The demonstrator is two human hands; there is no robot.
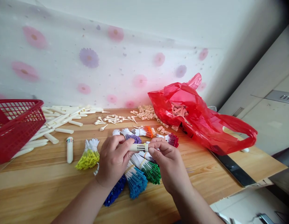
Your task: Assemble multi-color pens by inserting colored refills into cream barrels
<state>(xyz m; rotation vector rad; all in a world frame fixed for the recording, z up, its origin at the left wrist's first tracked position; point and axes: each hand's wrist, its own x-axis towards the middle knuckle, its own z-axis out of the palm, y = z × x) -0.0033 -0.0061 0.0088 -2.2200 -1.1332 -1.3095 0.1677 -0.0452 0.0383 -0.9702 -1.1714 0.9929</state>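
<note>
Between my hands, a white multicolour pen [136, 147] lies sideways, with dark slots near its right end. My left hand [114, 157] is closed round the barrel. The thumb and fingers of my right hand [168, 160] pinch the slotted end. Beneath and around my hands are banded bundles of thin refills: light blue [136, 182], green [151, 170], dark blue [115, 191], purple [133, 137], orange [146, 131] and red [172, 140]. A yellow bundle [87, 157] sits left of my left hand. Farther left lies another pen [69, 151] with coloured sliders at its top.
At the left edge, a red plastic basket [20, 133] stands beside loose white pen barrels [65, 119]. Small pointed white tips [114, 119] and slotted cream parts [145, 112] are scattered at the back. More parts fill a red plastic bag [200, 124]. A black flat object [233, 168] lies near the right edge.
</note>
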